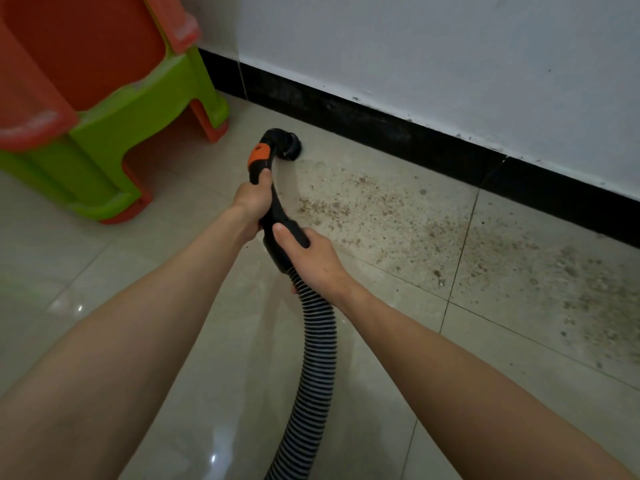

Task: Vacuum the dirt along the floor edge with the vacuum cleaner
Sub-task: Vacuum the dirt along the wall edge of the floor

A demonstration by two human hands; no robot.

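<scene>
Hands: left hand (252, 201) curls round the black vacuum handle (273, 202), just below its orange button (259, 154); right hand (313, 259) grips the lower end, where the ribbed hose (320, 341) joins.
Nozzle: round black brush head (290, 147) at frame middle, down by the black skirting board (381, 128).
Dirt: brown crumbs (398, 216) spread over the floor tiles (207, 375) along the wall, to the right of the nozzle.
Corner: green and orange plastic stools (104, 133), upper left.
Writing: no words or brand can be read.

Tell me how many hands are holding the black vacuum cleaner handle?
2. The left hand grips the curved black vacuum cleaner handle nearer the nozzle; the right hand grips its lower end, where the ribbed hose begins.
</scene>
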